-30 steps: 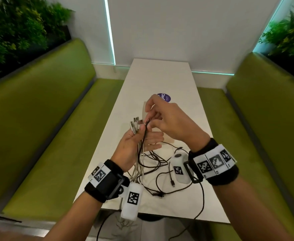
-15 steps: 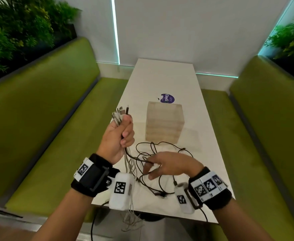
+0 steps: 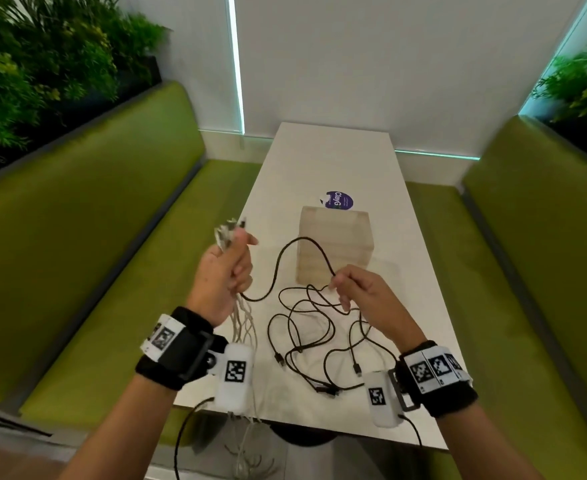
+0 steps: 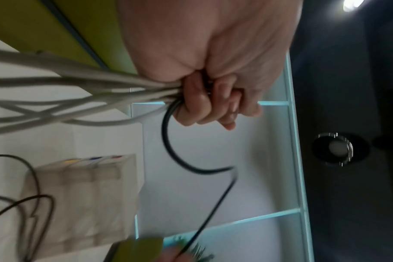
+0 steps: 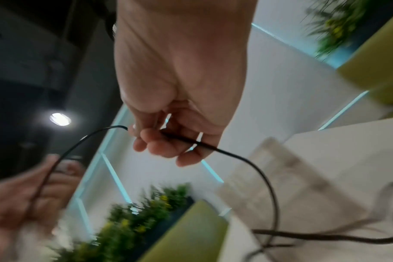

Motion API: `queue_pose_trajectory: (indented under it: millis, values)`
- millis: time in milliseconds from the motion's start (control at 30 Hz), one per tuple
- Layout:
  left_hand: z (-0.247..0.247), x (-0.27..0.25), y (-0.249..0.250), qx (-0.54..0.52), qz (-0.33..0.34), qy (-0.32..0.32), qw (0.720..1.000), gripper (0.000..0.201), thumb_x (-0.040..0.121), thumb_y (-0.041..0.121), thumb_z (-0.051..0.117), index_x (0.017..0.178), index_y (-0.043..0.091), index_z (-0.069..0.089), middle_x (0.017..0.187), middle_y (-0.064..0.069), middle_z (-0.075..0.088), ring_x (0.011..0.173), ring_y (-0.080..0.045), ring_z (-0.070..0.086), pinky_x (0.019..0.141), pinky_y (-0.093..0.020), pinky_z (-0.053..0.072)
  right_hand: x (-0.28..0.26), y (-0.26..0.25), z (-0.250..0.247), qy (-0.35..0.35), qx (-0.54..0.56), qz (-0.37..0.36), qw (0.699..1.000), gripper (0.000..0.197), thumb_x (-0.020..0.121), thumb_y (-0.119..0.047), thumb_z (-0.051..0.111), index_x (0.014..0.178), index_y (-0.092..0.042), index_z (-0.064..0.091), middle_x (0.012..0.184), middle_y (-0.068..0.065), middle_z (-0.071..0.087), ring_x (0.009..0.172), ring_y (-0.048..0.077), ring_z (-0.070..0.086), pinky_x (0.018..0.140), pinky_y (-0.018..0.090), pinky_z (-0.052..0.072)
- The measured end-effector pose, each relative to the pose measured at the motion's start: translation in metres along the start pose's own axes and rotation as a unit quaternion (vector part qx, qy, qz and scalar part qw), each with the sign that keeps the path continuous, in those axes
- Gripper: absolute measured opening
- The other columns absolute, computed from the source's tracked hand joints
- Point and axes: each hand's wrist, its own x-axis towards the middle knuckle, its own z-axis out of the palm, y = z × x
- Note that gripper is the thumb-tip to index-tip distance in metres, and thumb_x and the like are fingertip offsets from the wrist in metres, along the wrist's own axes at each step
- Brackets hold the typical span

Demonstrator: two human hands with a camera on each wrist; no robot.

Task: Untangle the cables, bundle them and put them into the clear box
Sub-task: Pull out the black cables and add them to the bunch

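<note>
Right hand (image 3: pixel 361 292) now raised, pinching black cable (image 3: pixel 306 241); left hand (image 3: pixel 224 271) fisted around white cables (image 3: pixel 242 323).

L grip (image 3: pixel 228 268) fisted, R grip (image 3: pixel 361 292) pinching.

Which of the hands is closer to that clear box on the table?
Right. The right hand hangs just in front of the clear box, pinching a black cable; the left hand is off to its left.
</note>
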Motion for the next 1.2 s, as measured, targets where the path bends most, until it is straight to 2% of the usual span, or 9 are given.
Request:
queue_pose_trajectory:
  millis: [167,300,400,500,733,833,967,1100,1200]
  values:
    - [0.029,-0.011,-0.027,0.083,-0.018,-0.078,0.993,0.030,0.078,0.043,0.072,0.080,0.015,0.064,0.048,0.012,0.028,0.038,-0.004,0.019,0.035,-0.017,0.018,0.005,-0.045,0.019,0.026,-0.029,-0.068,0.997,0.017,0.093,-0.027,0.058,0.081,-0.019,0.067,0.057,0.005,0.045,0.056,0.011,0.041,0.055,0.025,0.035]
    - [0.041,-0.015,-0.027,0.104,0.006,-0.074,0.992,0.024,0.082,0.036,0.072,0.083,0.012,0.068,0.046,0.007,0.026,0.036,-0.006,0.019,0.036,-0.017,0.017,0.004,-0.054,0.023,0.011,-0.039,-0.091,0.995,0.020,0.091,-0.034,0.059,0.079,-0.022,0.067,0.059,0.010,0.049,0.062,0.013,0.057,0.056,0.033,0.037]
    - [0.041,-0.019,-0.027,0.115,0.019,-0.071,0.991,0.032,0.088,0.031,0.062,0.079,0.000,0.058,0.043,0.011,0.029,0.036,-0.005,0.020,0.037,-0.019,0.017,0.002,-0.053,0.023,-0.051,-0.032,-0.063,0.996,0.019,0.092,-0.026,0.059,0.074,-0.023,0.065,0.056,-0.007,0.049,0.052,0.006,0.042,0.053,0.020,0.035]
    - [0.039,-0.021,-0.020,0.080,0.028,-0.034,0.996,0.026,0.088,0.028,0.060,0.070,0.009,0.056,0.042,0.012,0.028,0.035,-0.004,0.020,0.037,-0.021,0.013,0.007,-0.038,0.018,-0.115,-0.106,-0.011,0.988,0.018,0.092,-0.026,0.058,0.076,-0.021,0.065,0.064,-0.010,0.057,0.056,-0.002,0.048,0.058,0.010,0.038]
    - [0.010,-0.016,0.029,-0.057,0.111,0.000,0.992,0.031,0.075,0.045,0.070,0.068,0.018,0.059,0.043,0.013,0.033,0.033,0.000,0.024,0.034,-0.015,0.020,0.020,0.029,-0.016,-0.056,-0.166,0.058,0.983,0.026,0.095,-0.013,0.047,0.076,-0.020,0.062,0.077,-0.005,0.063,0.075,0.003,0.056,0.079,0.026,0.043]
    - [0.006,-0.016,0.031,-0.063,0.120,0.022,0.990,0.028,0.087,0.038,0.059,0.070,0.016,0.057,0.044,0.013,0.033,0.033,0.000,0.024,0.034,-0.015,0.019,0.022,0.032,-0.022,-0.025,-0.165,0.061,0.984,0.025,0.095,-0.011,0.046,0.079,-0.017,0.064,0.079,-0.001,0.064,0.077,0.003,0.056,0.078,0.023,0.042]
    - [0.013,-0.011,0.007,0.072,0.070,0.062,0.993,0.023,0.081,0.037,0.064,0.070,0.018,0.061,0.045,0.010,0.030,0.035,-0.004,0.021,0.037,-0.018,0.014,0.023,0.007,-0.013,0.014,-0.121,-0.030,0.992,0.027,0.093,0.000,0.049,0.081,-0.016,0.067,0.083,-0.011,0.064,0.074,-0.006,0.053,0.073,0.008,0.039]
    - [0.032,-0.017,-0.025,0.201,0.008,-0.001,0.980,0.036,0.085,0.034,0.064,0.090,-0.002,0.064,0.045,0.011,0.033,0.040,-0.006,0.023,0.038,-0.019,0.019,0.028,-0.025,0.002,-0.020,-0.234,-0.138,0.962,0.019,0.090,-0.012,0.054,0.087,-0.013,0.072,0.082,-0.014,0.062,0.080,0.013,0.050,0.077,0.022,0.038]
    - [0.050,-0.025,-0.032,0.239,0.041,-0.016,0.970,0.021,0.091,0.021,0.061,0.097,0.001,0.066,0.047,0.014,0.043,0.044,-0.004,0.031,0.045,-0.017,0.026,0.030,-0.041,0.005,-0.042,-0.251,-0.118,0.960,0.018,0.092,-0.014,0.055,0.093,-0.013,0.073,0.079,-0.008,0.061,0.074,0.006,0.045,0.070,0.018,0.035]
